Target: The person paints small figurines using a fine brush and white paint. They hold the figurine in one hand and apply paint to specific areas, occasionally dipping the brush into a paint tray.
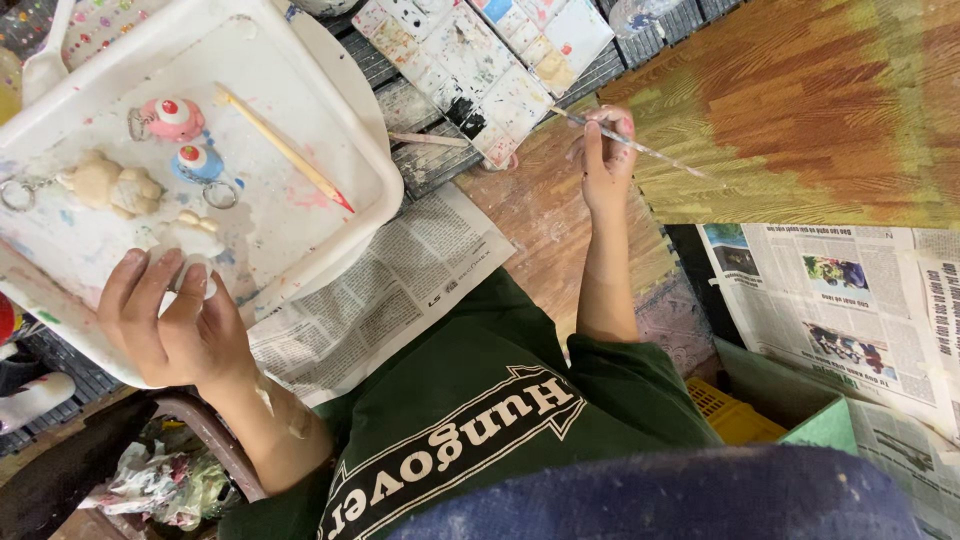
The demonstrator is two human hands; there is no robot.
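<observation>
- Left hand [170, 320] closes its fingers on a small white plaster figure [188, 240] at the near edge of the white tray [330, 110]
- Right hand [605, 150] pinches a thin paintbrush [640, 148], tip near the paint palette [480, 60]
- Judged step: loading colour; next calls for carrying the bristles steadily to the figure
- Other figures and a pencil [285, 150] lie on the tray

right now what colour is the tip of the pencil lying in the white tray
Red. The pencil is pale wood with a red tip, seen in the head view, lying in the white tray.
</observation>
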